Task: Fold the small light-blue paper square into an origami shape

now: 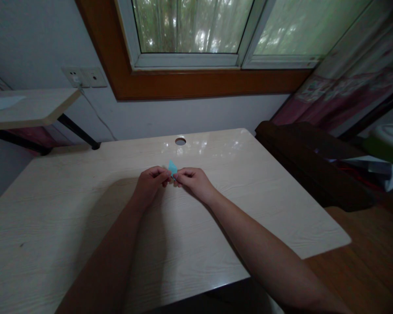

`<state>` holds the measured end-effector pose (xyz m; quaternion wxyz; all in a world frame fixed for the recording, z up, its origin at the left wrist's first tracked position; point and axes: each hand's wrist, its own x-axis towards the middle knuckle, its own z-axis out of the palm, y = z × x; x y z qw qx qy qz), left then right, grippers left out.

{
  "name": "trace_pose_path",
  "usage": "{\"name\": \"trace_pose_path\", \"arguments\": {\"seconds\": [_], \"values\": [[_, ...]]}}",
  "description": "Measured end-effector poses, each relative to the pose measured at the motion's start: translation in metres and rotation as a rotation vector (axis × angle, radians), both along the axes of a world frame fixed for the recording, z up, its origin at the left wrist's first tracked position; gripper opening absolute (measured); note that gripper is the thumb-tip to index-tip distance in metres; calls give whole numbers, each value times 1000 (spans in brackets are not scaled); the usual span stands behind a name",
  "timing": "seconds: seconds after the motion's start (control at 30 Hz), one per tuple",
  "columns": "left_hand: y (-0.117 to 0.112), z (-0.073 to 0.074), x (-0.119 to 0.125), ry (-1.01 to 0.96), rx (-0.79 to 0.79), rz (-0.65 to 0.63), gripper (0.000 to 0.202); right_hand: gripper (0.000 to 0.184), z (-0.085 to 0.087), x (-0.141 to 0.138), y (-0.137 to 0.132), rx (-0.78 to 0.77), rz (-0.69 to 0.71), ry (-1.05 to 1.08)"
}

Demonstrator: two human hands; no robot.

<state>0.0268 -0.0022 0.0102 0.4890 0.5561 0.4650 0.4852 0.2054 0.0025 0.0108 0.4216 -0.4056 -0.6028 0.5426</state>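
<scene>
A small piece of light-blue paper (172, 167), pointed at its top, is held up between both hands over the middle of the desk. My left hand (153, 181) pinches it from the left with thumb and fingers. From the right, my right hand (193, 179) grips it the same way, its thumb on the paper's lower part. The fingertips of the two hands nearly meet and cover the lower edge of the paper, so its full shape is hidden.
Under my forearms lies a pale wood-grain desk (255, 209) with a round cable hole (180, 141) near its back edge. A raised shelf (29, 109) on black legs stands at the left. A dark brown piece of furniture (308, 161) adjoins the right side. Behind is a window (193, 30).
</scene>
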Motion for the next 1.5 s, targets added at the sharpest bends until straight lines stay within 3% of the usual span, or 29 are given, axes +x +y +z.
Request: {"name": "trace_pose_path", "arguments": {"seconds": [0.13,0.33,0.83,1.2,1.5], "values": [[0,-1,-1,21,1,38,21,23,-3,-2,1,-15,3,1],[2,0,1,-3,0,-14,22,20,-8,-2,2,13,-11,-19],[1,-3,-2,131,20,-11,30,24,-10,-2,-1,165,46,-194],[1,0,-1,170,14,76,34,14,-10,-4,1,36,17,-75],[6,-2,-4,25,4,158,31,17,-11,-2,2,20,-93,11]]}}
